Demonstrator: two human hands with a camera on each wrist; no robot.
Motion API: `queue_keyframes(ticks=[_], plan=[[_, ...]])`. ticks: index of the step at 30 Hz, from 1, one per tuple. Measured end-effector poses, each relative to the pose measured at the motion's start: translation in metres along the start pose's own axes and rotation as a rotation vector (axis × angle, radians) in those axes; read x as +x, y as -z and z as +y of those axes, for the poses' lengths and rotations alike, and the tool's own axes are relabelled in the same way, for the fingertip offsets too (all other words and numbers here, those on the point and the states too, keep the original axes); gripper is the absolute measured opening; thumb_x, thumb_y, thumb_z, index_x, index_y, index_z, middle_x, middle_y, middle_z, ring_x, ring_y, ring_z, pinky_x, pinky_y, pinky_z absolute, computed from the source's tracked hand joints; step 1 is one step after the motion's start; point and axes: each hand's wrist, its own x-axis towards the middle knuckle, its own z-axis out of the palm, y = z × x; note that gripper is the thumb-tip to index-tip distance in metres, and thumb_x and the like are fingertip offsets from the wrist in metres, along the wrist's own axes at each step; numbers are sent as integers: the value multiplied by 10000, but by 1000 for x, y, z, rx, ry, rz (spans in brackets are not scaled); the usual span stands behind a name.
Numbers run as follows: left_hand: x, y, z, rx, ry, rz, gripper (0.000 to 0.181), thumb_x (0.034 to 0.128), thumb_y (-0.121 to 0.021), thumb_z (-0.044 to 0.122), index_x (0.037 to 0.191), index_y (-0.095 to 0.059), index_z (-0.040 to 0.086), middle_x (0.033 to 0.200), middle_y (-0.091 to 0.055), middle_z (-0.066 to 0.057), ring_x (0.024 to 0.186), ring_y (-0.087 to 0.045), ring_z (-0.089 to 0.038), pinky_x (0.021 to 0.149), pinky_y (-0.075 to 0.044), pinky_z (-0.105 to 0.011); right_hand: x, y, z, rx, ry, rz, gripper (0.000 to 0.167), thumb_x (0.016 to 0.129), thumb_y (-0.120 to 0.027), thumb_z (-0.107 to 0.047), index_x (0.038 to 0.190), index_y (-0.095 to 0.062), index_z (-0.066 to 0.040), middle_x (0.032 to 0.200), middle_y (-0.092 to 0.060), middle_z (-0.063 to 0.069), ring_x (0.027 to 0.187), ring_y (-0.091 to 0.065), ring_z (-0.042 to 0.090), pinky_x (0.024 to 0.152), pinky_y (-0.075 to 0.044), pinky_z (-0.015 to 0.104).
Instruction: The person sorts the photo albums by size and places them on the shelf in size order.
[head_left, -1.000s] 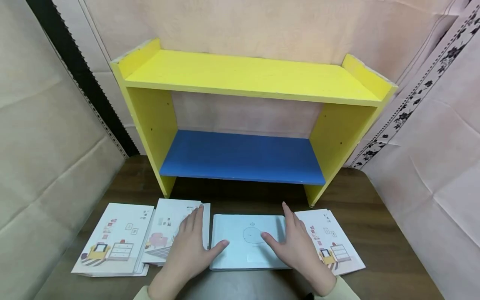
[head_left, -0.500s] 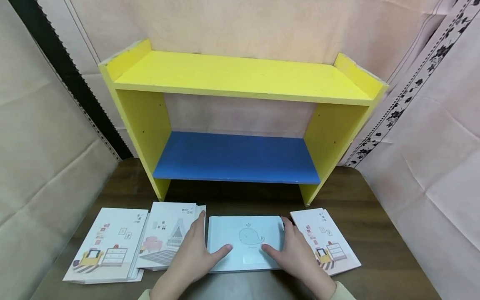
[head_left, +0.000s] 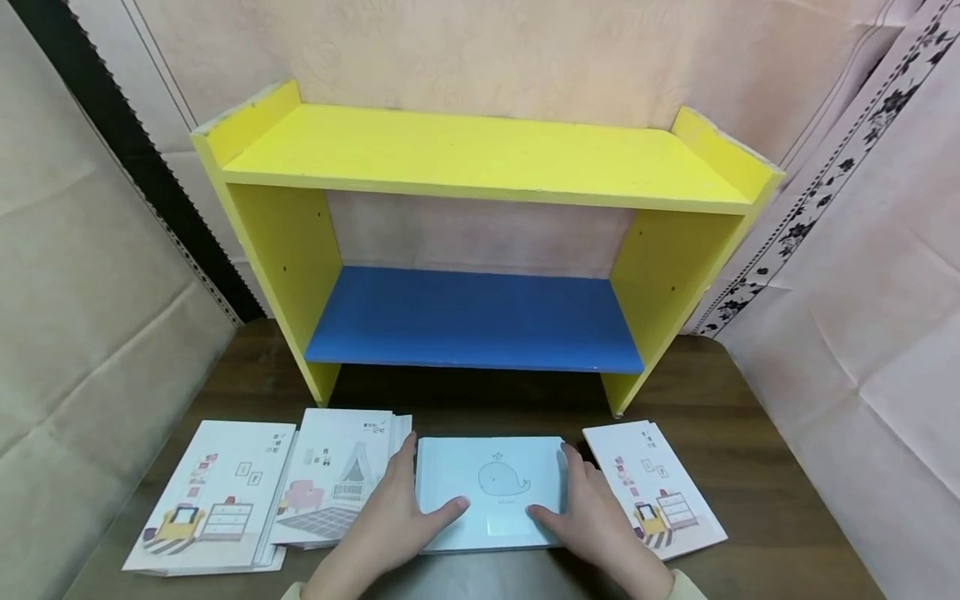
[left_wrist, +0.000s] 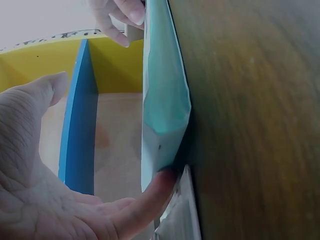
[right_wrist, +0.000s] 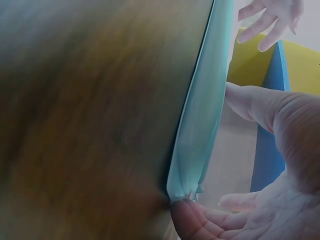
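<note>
Noted at bottom centre of frame a pale-blue, rectangular, whale-printed booklet (head_left: 501, 523), touched at its left end by a bare left hand (head_left: 399, 518) and at its right by a bare right hand (head_left: 588, 510), thumbs spread from loosely extended fingers, below a yellow-and-blue shelf unit (head_left: 474, 321).

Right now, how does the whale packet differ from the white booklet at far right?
The whale packet is pale blue; the booklet is white. The packet lies nearly square to the shelf, the booklet slanted. The packet shows a whale, the booklet furniture. Both carry drawings.
</note>
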Motion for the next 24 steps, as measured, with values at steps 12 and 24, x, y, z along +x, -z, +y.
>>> queue_keyframes(ticks=[12,24], plan=[[7,11,0,-304,48,-86,1042,828,-735,476,1504,-142,-50,1472,-368,-233,1219,-507,-399,908,-497,-481,7,4,-5,0,11,-10,965,732,-824,-465,1450,-347,-31,1324,-534,213,1163,-548,339,937,-463,510],[1,6,13,-411,-115,-230,892,905,-686,326,1502,-114,-6,1396,-443,-186,1219,-492,-251,1004,-390,-551,8,6,-6,-10,-19,-61,921,750,-822,-425,1449,-368,-34,1322,-551,202,1142,-563,346,901,-479,525]])
